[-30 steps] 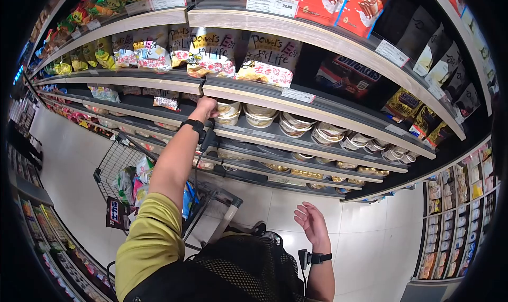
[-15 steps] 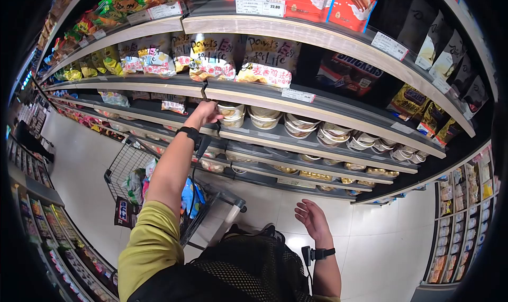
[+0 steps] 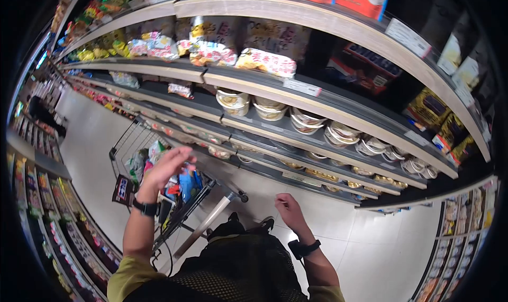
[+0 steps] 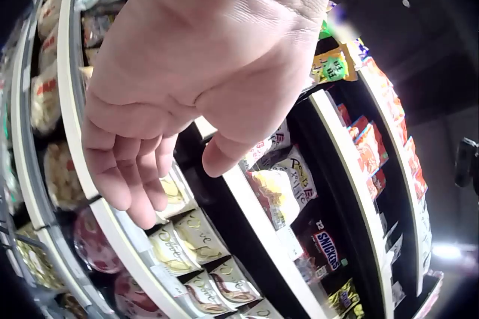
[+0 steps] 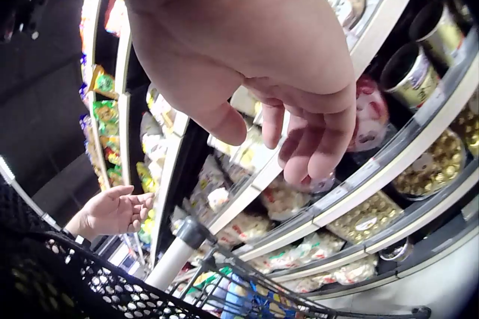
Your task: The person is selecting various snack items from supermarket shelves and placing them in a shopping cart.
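My left hand point(image 3: 168, 170) hangs in the air over the shopping cart point(image 3: 123, 153), apart from the shelves. Its fingers point(image 4: 131, 177) curve loosely with nothing between them in the left wrist view. My right hand point(image 3: 290, 212) hovers in front of my body, right of the cart handle point(image 3: 211, 217). In the right wrist view its fingers point(image 5: 318, 136) are bent loosely and empty. Bags of goods, including a blue package point(image 3: 188, 184), lie in the cart. The tubs point(image 3: 233, 102) on the middle shelf stand beyond both hands.
Snack bags point(image 3: 264, 61) line the shelf above the tubs, with a Snickers pack point(image 4: 323, 248) to their right. A dark package point(image 3: 123, 190) hangs at the cart's side. Farther left in the aisle stands a person point(image 3: 45, 114). More shelving point(image 3: 460, 233) rises at the right.
My left hand has left the shelf edge by the tubs and come back down over the cart, empty. My right hand has shifted a little left, its fingers more bent.
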`<state>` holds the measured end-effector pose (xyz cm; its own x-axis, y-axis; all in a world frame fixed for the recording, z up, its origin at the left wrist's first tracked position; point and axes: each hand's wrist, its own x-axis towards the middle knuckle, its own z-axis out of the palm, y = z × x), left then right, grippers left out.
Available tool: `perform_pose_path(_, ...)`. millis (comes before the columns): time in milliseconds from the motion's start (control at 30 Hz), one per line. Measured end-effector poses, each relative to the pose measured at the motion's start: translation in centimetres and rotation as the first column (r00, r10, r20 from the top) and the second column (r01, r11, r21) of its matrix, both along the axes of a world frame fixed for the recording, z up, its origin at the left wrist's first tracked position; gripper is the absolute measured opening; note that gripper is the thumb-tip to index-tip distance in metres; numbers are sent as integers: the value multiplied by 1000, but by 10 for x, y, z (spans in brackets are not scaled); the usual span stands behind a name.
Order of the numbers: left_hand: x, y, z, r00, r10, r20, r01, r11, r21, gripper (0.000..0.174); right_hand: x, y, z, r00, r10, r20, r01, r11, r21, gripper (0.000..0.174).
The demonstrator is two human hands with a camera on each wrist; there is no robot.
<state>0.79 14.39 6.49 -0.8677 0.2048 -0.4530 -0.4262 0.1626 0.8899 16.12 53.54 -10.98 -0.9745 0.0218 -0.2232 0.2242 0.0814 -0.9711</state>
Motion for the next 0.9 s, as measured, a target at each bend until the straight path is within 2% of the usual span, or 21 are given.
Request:
perform_pose_path(67,51,-16,8,996,-62,-71,43,971,-236,36,-21,-23,15,981,173,-86,-178,982,-59,27)
perform_pose_path(133,98,-52,-22,963,-175,-203,133,969,-207,30,-41,-51,36,959,248,-141,-258,964,-62,27)
perform_pose_path(200,149,-72,-30,974,-185,-128,130,928,-350,27,-54,-74,52,932,306,-196,-320,947,-42,28)
perform_pose_path(267,197,-58,-12,998,-61,-22,44,889,-457,27,-67,-97,62,917,340,-207,-352,936,-20,31)
perform_pose_path(300,221,-65,-30,1000,-27,0,24,907,-420,31,-72,-105,59,902,377,-213,-380,925,27,33)
perform_pose_path(333,245,-73,-48,1000,8,24,2,924,-383,36,-75,-115,58,904,381,-192,-388,922,1,34)
perform_pose_path(400,276,-62,-54,982,85,169,12,864,-504,47,-79,-125,44,837,482,-258,-410,866,286,37)
perform_pose_path(433,297,-67,-79,996,58,72,-8,833,-554,60,-80,-129,42,820,493,-290,-391,853,345,38)
perform_pose_path(533,319,-54,-98,996,26,82,61,457,-887,37,-82,-132,44,802,529,-278,-409,825,390,38)
perform_pose_path(567,323,-53,-106,997,29,73,51,472,-880,37,-82,-131,44,797,537,-277,-409,817,407,38)
perform_pose_path(633,323,-54,-118,989,125,-81,-121,365,-923,22,-81,-131,45,808,543,-229,-435,811,391,40)
perform_pose_path(767,320,-65,-117,993,108,-56,-96,412,-906,19,-73,-137,52,774,556,-303,-369,785,498,42)
perform_pose_path(867,325,-77,-119,995,90,-43,-80,461,-884,23,-76,-141,47,751,572,-329,-353,770,532,43)
perform_pose_path(900,323,-81,-115,997,75,14,-26,495,-868,25,-78,-143,45,731,589,-345,-351,757,550,42)
